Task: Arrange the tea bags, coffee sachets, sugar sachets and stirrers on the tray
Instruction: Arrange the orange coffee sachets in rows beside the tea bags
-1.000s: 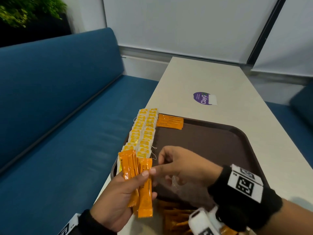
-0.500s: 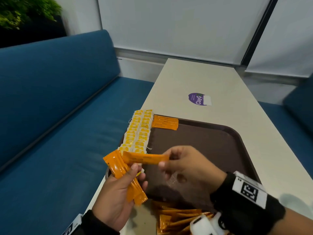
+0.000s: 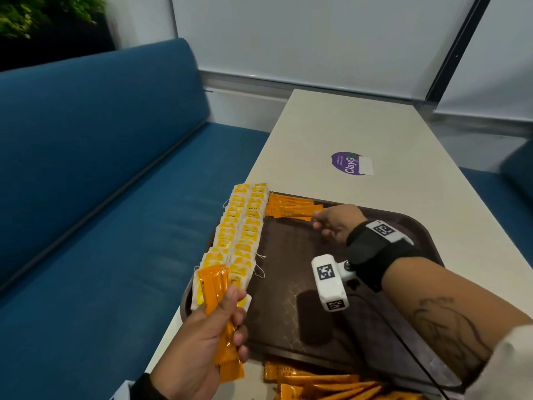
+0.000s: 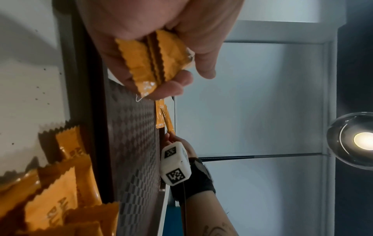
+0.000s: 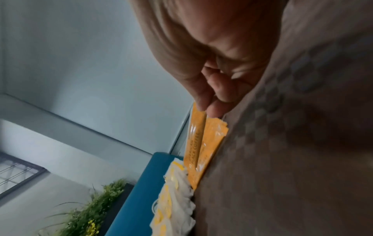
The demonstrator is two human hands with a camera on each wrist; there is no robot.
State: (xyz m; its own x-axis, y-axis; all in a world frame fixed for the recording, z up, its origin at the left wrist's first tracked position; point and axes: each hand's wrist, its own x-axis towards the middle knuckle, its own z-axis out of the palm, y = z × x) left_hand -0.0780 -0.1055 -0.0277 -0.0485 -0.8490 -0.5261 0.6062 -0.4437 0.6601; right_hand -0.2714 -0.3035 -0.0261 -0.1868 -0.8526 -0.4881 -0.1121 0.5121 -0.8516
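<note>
Partly done: tea bags (image 3: 240, 235) lined along tray (image 3: 409, 226) left edge; right hand (image 3: 336, 223) pinching coffee sachet (image 3: 300, 209) onto upper-left stack; left hand (image 3: 202, 342) gripping spare sachets (image 3: 215, 287); more sachets (image 3: 323, 382) waiting bottom of frame; sugar, stirrers unseen.

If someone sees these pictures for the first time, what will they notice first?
Probably the two long rows of yellow tea bags along the left edge of the brown tray. Next, the right hand laying an orange sachet at the far corner, while the left hand grips a bundle of sachets.

A blue bench (image 3: 101, 174) runs left of the left hand (image 3: 199, 350); beyond the right hand (image 3: 336, 223), pale walls (image 3: 302, 39) and a lit lamp (image 4: 363, 140).
</note>
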